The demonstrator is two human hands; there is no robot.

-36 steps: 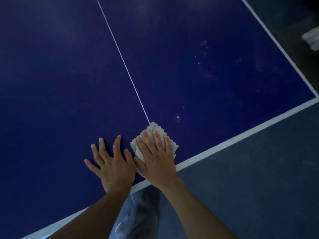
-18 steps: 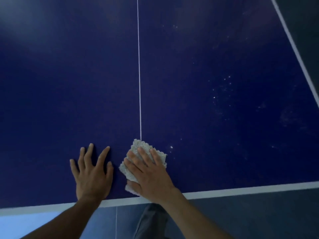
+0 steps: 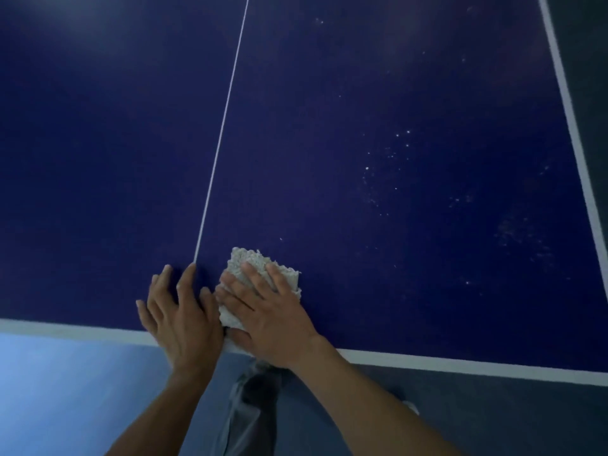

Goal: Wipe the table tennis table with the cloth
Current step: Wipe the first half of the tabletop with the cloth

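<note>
A dark blue bench (image 3: 329,166) fills the view from above. A small, pale, nubbly cloth (image 3: 253,260) lies on it near the close edge, just right of the thin white centre line (image 3: 220,139). The right grip (image 3: 273,311), a bare hand, presses flat on the cloth with straight, spread fingers, released rather than clenched. The cloth's far edge shows beyond the fingertips. The left grip (image 3: 184,314), also released, lies flat on the bare bench just beside the cloth, one fingertip at the end of the centre line. White specks (image 3: 398,136) dot the surface well to the cloth's right.
</note>
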